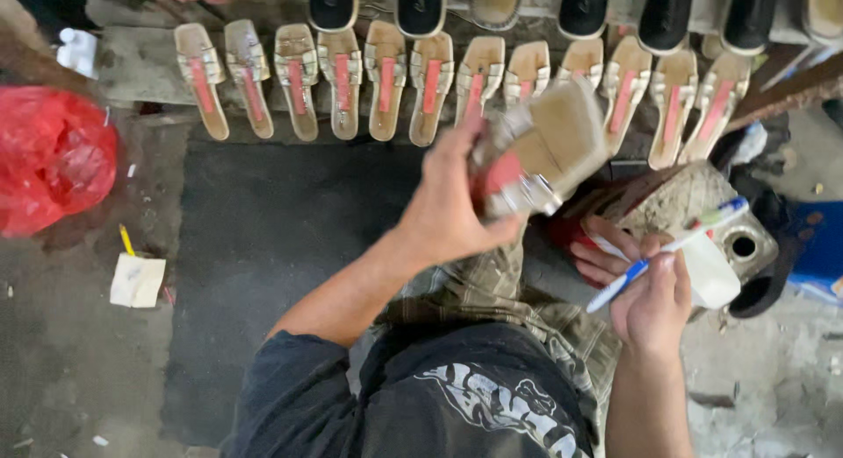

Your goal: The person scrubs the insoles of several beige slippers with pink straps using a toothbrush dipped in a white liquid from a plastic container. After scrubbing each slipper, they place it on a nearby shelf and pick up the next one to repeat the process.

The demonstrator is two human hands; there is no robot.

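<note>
My left hand (457, 203) grips a tan sandal (549, 142) with a silver strap and a red insert, held tilted above my lap. My right hand (645, 291) holds a blue and white toothbrush (667, 247) and a white bottle (711, 274) just to the right of the sandal. A row of several matching sandals (386, 76) lies side by side on the floor ahead of me.
A dirty metal can (694, 208) with a round hole stands beside my right hand. Dark soles (421, 6) line the top edge. At the left lie a red plastic bag (53, 155), a paper scrap (136, 281) and a yellow pencil (126, 239). A dark mat (263, 230) covers the floor.
</note>
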